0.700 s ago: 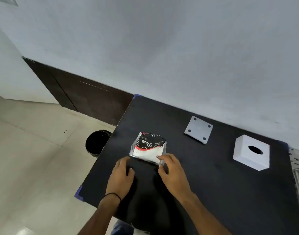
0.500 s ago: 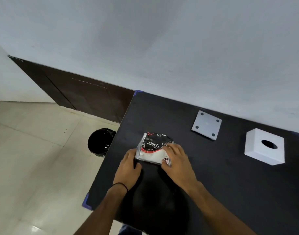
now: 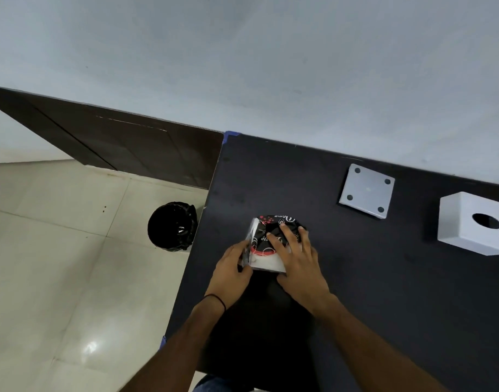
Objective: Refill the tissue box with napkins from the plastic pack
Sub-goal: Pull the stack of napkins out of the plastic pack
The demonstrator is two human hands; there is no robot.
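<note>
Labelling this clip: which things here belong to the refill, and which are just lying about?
In the job: pack, gripped at its edge by the left hand, with the right hand flat on top; box.
Lying about: grey plate (use unclear), bin, table.

Your plastic pack of napkins lies flat near the left edge of the black table, about midway along it, its top printed black with red and white marks and the white napkins showing through the clear wrap at the near end. Your left hand grips its left end while your right hand rests on top with fingers spread. The tissue box, a white cube standing upright with a dark oval opening in its top, sits well apart toward the table's right edge.
</note>
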